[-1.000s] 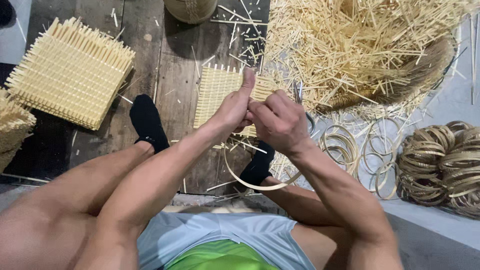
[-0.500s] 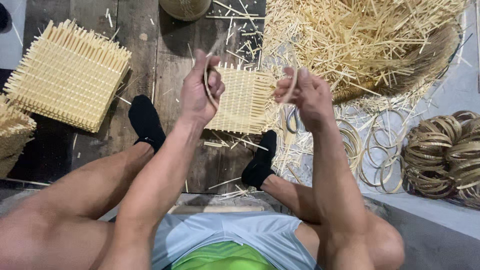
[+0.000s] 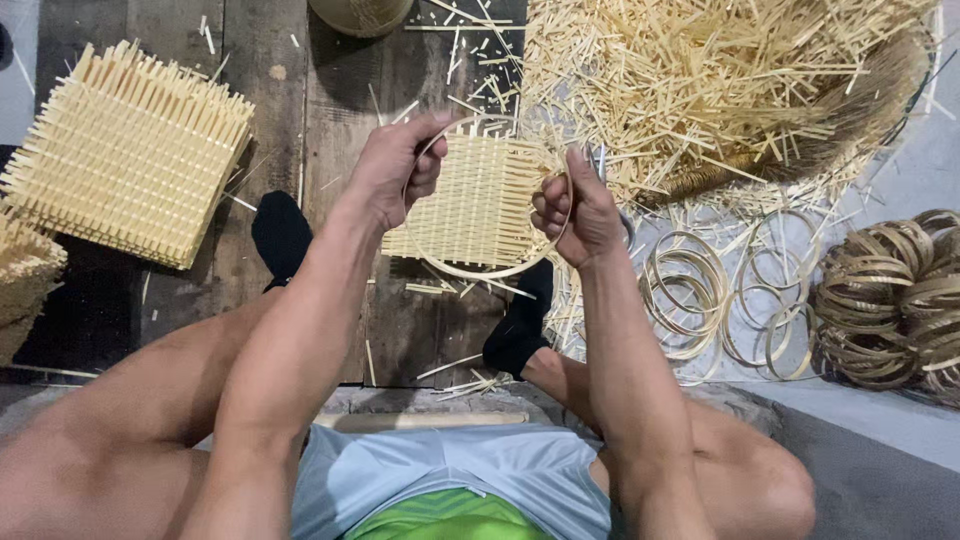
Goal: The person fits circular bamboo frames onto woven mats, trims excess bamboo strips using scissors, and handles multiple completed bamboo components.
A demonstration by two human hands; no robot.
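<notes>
Head view: we see the left hand (image 3: 400, 170) and right hand (image 3: 580, 215) raised over the woven bamboo mat (image 3: 480, 200), which lies on the dark plank floor (image 3: 330, 90). Both hands are closed on one thin bamboo hoop (image 3: 490, 270), the left pinching its left side, the right gripping its right side. The hoop hangs above the mat, framing it. Left of the mat we note a stack of woven squares (image 3: 130, 150); right of it, a heap of loose splints (image 3: 720, 80), pale flat rings (image 3: 690, 290) and darker coiled rings (image 3: 900, 300). Black socks (image 3: 282, 235) rest just beside the mat's near edge
</notes>
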